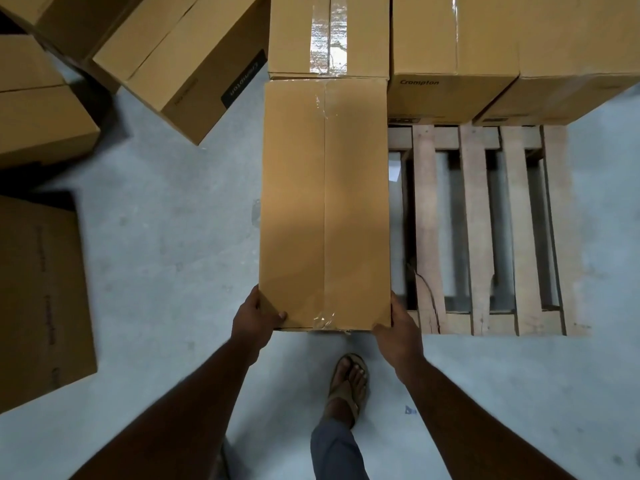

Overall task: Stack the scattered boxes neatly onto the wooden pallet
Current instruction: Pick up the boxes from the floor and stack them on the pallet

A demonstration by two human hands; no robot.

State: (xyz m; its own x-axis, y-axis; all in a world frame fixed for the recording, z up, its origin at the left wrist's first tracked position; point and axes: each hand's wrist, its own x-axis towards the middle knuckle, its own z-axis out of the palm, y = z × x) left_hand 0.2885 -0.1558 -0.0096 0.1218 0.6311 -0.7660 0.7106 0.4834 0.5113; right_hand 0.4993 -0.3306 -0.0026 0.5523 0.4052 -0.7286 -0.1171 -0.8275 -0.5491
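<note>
Wooden pallet (pixel 479 237) with stacked boxes (pixel 453 57) along far edge; long taped box (pixel 323 202) over pallet's left edge, near end grasped at both corners: left hand (pixel 254 318) clasping left corner, right hand (pixel 398 329) clasping right corner

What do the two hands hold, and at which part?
A long cardboard box, held at its near end: the left hand grips the near left corner, the right hand the near right corner.
</note>
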